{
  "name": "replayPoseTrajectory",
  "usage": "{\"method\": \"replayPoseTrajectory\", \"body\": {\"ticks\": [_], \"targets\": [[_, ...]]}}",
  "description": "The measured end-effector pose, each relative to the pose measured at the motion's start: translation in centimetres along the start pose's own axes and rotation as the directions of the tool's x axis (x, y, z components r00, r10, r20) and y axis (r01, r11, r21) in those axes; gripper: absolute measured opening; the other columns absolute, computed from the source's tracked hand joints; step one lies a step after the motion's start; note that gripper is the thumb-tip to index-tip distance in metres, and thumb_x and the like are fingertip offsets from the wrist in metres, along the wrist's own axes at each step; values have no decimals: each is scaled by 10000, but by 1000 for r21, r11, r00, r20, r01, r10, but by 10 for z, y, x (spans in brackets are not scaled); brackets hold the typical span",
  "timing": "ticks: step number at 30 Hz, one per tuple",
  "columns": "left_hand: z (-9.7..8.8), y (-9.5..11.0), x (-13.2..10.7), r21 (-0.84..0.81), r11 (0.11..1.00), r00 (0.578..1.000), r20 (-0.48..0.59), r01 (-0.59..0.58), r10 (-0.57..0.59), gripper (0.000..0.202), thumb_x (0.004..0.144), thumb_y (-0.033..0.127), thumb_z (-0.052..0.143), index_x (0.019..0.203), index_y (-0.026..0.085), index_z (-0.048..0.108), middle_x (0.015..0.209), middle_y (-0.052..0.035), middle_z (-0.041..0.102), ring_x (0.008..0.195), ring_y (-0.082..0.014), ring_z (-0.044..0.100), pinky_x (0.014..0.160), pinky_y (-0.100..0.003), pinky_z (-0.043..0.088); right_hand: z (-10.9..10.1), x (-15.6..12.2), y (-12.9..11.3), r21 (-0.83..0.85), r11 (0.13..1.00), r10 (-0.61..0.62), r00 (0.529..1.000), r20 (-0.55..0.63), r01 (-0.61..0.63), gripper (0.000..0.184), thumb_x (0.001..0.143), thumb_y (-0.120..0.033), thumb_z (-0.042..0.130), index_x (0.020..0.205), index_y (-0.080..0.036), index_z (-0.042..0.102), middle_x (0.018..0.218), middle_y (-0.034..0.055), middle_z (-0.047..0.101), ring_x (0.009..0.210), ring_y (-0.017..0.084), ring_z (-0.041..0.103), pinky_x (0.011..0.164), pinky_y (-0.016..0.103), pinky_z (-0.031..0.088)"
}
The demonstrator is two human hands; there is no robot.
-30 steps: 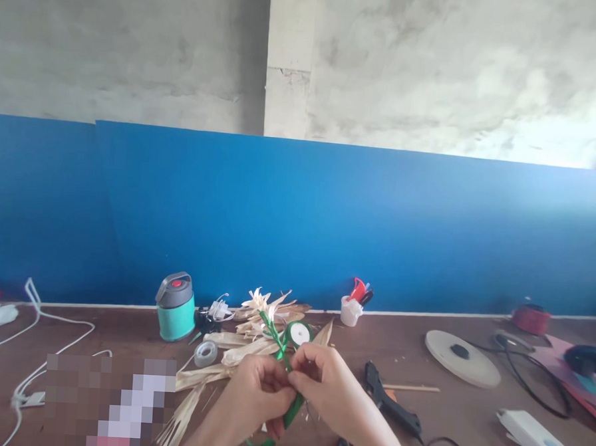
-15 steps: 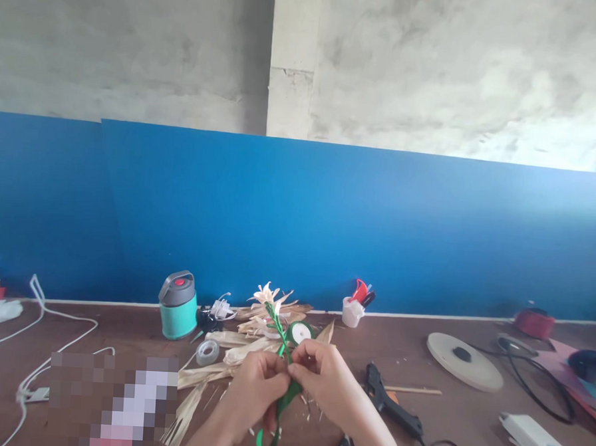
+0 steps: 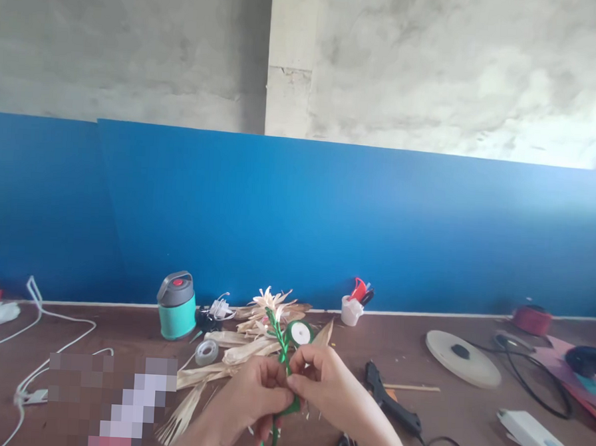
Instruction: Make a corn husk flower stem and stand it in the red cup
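While the left hand (image 3: 249,400) pinches the green-wrapped flower stem (image 3: 281,348), the right hand (image 3: 322,384) grips it too. Green ribbon (image 3: 271,441) dangles below the stem. A glue gun (image 3: 386,401) lies right of the stem.

A bare, daylit workroom.
A rough grey concrete wall (image 3: 436,64) with a paler square concrete pillar (image 3: 290,56) fills the top of the frame. A glossy blue panel (image 3: 328,218) spans the middle above a dark brown wooden counter (image 3: 401,348). Daylight brightens the upper right.

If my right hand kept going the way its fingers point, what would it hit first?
Probably the left hand: the right hand points left across the green ribbon-wrapped stem that both pinch, and the left fingertips sit just beyond it, though depth is unclear.
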State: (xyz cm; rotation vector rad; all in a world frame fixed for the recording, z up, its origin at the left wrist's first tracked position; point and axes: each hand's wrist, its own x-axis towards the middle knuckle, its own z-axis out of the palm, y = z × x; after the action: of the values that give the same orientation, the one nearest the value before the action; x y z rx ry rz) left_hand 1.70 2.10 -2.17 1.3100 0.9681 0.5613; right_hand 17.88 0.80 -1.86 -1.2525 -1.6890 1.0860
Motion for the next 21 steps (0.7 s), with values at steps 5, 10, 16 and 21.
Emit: {"method": "replayPoseTrajectory", "body": {"ticks": [5,10,16,21], "targets": [[1,0,1,33,999,999,-31,8,-7,218,634,327,653,694,121,617,463,36,576,252,-29,376,244,-141,220,0,1,1,-71,997,41,998,-55,-44,38,705,-154,561,672,-172,553,565,-36,542,569,119,507,511,214,341],[1,-5,3,32,999,998,-62,-9,11,196,642,312,655,676,156,542,465,46,567,280,-30,372,268,-141,219,-1,4,3,-1,997,83,996,-16,-83,62,687,-195,579,644,-152,569,551,-25,550,547,121,519,501,220,351],[5,-4,1,8,995,993,-68,-96,96,236,593,290,702,676,161,522,538,37,580,355,-26,363,324,-158,230,-3,3,-2,200,969,130,988,79,-143,122,651,-253,613,613,-152,555,493,-42,547,448,89,512,450,200,335],[9,2,-2,144,987,989,-119,-71,89,171,669,312,626,672,151,570,474,63,497,332,-38,333,341,-188,229,-1,5,-4,209,969,131,991,28,-134,157,646,-282,615,590,-159,535,427,-54,503,384,68,435,390,187,289]]}}
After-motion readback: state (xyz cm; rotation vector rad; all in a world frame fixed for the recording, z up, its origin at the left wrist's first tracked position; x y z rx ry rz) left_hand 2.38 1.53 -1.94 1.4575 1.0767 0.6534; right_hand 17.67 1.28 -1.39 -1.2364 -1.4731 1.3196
